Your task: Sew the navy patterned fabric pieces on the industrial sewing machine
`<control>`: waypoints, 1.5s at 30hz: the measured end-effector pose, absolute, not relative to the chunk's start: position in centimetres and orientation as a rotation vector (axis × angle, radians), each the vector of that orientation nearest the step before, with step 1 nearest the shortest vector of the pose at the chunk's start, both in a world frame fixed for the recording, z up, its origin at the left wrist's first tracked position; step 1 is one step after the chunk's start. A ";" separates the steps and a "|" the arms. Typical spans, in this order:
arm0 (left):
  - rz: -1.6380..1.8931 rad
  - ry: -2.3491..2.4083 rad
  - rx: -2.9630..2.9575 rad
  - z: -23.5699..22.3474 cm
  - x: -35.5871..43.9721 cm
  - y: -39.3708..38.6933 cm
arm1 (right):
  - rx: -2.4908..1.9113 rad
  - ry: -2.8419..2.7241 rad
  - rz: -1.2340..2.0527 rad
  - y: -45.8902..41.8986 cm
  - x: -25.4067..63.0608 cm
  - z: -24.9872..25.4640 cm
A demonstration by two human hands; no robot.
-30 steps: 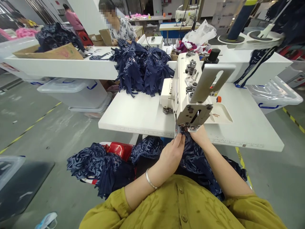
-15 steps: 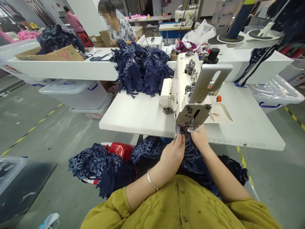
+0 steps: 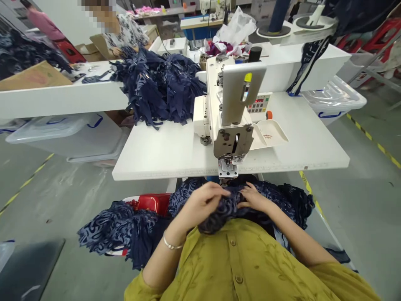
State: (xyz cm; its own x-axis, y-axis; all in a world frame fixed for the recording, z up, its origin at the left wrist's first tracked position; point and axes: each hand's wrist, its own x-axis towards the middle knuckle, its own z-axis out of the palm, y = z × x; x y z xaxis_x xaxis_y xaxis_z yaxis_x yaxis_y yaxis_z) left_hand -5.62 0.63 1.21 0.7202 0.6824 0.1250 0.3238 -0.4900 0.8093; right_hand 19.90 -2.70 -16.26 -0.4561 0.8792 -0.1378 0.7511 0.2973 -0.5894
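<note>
In my lap, just below the front edge of the sewing machine table, lies a piece of navy patterned fabric [image 3: 230, 203]. My left hand [image 3: 202, 205], slightly blurred, has its thumb and fingers closed on the fabric's upper left side. From the right, my right hand [image 3: 255, 198] grips the same piece between thumb and fingers; some fingertips are hidden in its folds. Directly ahead stands a cream sewing machine [image 3: 213, 90]. Its metal needle plate [image 3: 227, 171] shows bare, with no cloth under the presser foot.
A heap of navy strips [image 3: 159, 83] covers the table's back left. Patterned fabric bundles [image 3: 109, 230] lie on a red stool [image 3: 153, 203] at my left. Right of the machine sits a small tray [image 3: 274, 133]. Another person [image 3: 128, 33] works beyond the table.
Both hands have come back from the needle area to my lap, bringing the fabric out from under the machine. The view has shifted toward the right.
</note>
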 end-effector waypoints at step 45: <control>0.803 1.314 3.025 -2.1 -1.1 -0.1 | -1.290 -1.535 0.787 5.8 17.1 -1.1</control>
State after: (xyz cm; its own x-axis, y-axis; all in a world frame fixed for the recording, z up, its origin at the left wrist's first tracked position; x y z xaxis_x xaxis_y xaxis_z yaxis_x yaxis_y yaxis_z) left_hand -1.13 -0.11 -2.06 0.5949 0.6198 0.5119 0.7383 -0.6731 -0.0431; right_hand 17.07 5.79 -1.15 0.0054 0.9669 0.2552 0.3572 0.2365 -0.9036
